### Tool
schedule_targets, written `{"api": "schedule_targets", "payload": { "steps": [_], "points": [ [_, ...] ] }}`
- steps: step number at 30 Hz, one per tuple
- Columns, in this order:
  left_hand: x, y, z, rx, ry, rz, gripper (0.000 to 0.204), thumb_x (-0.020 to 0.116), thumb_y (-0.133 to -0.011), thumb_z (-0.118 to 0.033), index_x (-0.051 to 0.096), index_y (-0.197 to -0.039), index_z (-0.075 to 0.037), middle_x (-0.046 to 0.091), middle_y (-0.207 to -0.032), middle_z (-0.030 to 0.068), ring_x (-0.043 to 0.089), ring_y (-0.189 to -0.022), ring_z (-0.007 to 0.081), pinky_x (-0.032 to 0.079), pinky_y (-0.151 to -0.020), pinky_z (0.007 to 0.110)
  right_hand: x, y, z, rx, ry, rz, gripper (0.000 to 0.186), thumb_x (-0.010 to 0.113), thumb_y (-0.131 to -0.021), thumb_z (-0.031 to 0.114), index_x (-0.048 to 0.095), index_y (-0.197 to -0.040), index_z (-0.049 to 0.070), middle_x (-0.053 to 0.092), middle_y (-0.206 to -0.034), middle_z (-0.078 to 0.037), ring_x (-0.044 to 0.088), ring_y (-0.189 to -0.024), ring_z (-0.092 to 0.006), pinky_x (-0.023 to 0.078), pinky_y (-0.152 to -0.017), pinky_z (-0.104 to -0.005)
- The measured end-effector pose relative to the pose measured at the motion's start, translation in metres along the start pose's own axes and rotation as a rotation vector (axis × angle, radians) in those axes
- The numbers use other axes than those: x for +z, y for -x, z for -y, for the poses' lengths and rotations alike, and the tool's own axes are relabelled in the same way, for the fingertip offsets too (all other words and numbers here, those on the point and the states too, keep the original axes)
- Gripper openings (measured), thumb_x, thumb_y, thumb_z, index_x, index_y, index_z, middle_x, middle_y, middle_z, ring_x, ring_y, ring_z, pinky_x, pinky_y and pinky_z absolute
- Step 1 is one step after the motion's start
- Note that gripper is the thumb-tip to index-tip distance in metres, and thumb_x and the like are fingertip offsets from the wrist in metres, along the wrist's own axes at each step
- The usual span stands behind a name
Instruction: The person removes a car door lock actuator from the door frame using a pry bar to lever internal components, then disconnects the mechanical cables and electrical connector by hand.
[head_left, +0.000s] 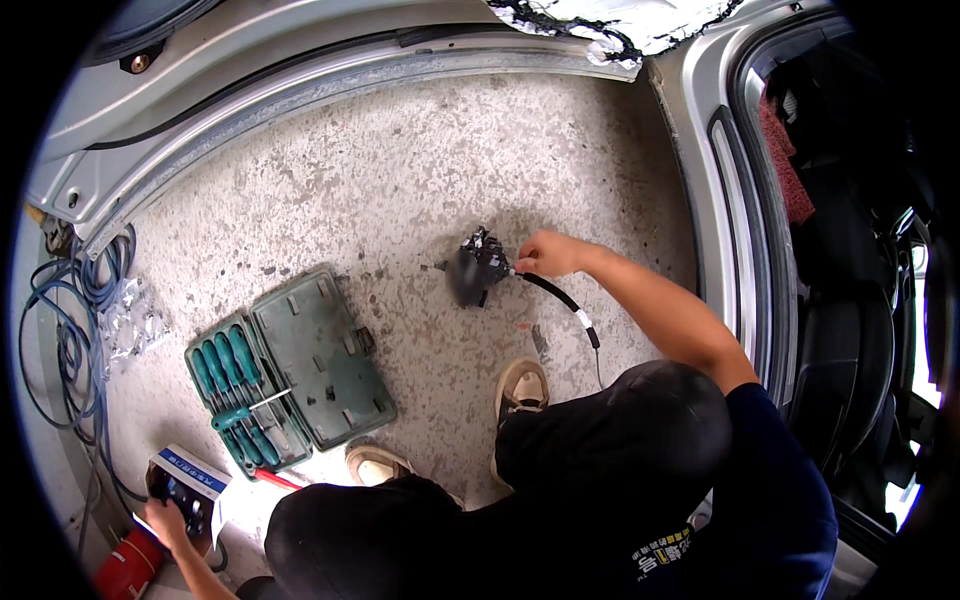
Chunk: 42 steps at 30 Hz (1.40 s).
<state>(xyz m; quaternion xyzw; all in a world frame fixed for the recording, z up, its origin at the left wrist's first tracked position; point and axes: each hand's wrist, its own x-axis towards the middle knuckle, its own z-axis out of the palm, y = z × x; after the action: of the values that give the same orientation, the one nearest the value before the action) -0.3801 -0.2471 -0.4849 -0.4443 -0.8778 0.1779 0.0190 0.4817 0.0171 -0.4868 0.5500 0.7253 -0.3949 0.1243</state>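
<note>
My right hand (550,253) is closed in a pinch on the end of a black-sleeved cable (555,292), right beside a black car door latch (474,268). The latch rests on the speckled floor, and the cable curves from it toward my right knee. Down at the lower left, my left hand (166,521) grips the edge of an open cardboard box (205,474) with a blue and white flap. Dark parts show inside the box, too shadowed to name. My left fingertips are partly hidden.
An open green tool case (325,365) holds several teal-handled screwdrivers (238,352); one lies across the rest. Beside it is a red-handled tool (277,480). Blue hose (72,320), a clear plastic bag (135,320) and a red cylinder (130,565) line the left. Silver car bodywork (690,130) borders the floor.
</note>
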Motion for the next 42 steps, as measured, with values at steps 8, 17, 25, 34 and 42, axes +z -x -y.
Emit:
{"api": "schedule_targets", "payload": {
  "steps": [8,17,25,34,42],
  "points": [
    [-0.200,0.063,-0.002,0.197,0.512,-0.177,0.045,0.061,-0.084,0.002,0.047,-0.126,0.007,0.062,-0.105,0.0202,0.060,-0.098,0.0283,0.046,-0.087,0.035,-0.095,-0.012,0.145,-0.324,0.108,0.096,0.050,0.063,-0.087,0.039,0.059,-0.112,-0.004,0.067,-0.095,-0.020,0.064,-0.090,-0.0323,0.050,-0.079,-0.0386],
    [-0.441,0.120,-0.206,0.804,0.788,0.025,0.033,0.078,-0.072,-0.006,0.045,-0.072,-0.002,0.038,-0.062,0.0018,0.037,-0.059,0.0130,0.034,-0.056,0.028,-0.118,0.049,0.355,-0.657,-0.799,0.494,0.098,0.034,-0.082,0.079,0.022,-0.146,0.006,0.031,-0.142,-0.027,0.043,-0.126,-0.0381,0.043,-0.100,-0.0463],
    [-0.506,0.128,-0.311,1.292,0.767,0.055,0.042,0.077,-0.070,-0.001,0.035,-0.067,-0.003,0.065,-0.082,0.0132,0.050,-0.061,0.0256,0.043,-0.058,0.033,-0.109,0.118,0.339,-0.412,-1.465,0.707,0.086,0.033,-0.084,0.075,0.040,-0.136,0.007,0.058,-0.120,-0.012,0.059,-0.109,-0.0302,0.049,-0.090,-0.0505],
    [-0.458,0.138,-0.366,1.053,1.539,-0.677,0.040,0.056,-0.089,-0.032,0.032,-0.071,-0.006,0.044,-0.077,0.0054,0.034,-0.060,0.0126,0.030,-0.054,0.026,-0.104,0.127,0.309,-0.628,-1.765,0.516,0.058,0.042,-0.095,0.047,0.042,-0.135,0.004,0.058,-0.123,-0.016,0.059,-0.109,-0.0327,0.048,-0.091,-0.0487],
    [-0.437,0.138,-0.344,0.639,1.809,-0.219,0.050,0.030,-0.095,-0.054,0.042,-0.102,-0.006,0.032,-0.053,-0.0042,0.022,-0.050,0.0042,0.013,-0.049,0.023,-0.111,0.116,0.301,-0.760,-1.736,0.480,0.074,0.047,-0.087,0.061,0.042,-0.135,0.005,0.054,-0.127,-0.019,0.057,-0.111,-0.0359,0.048,-0.089,-0.0530]
  ]
}}
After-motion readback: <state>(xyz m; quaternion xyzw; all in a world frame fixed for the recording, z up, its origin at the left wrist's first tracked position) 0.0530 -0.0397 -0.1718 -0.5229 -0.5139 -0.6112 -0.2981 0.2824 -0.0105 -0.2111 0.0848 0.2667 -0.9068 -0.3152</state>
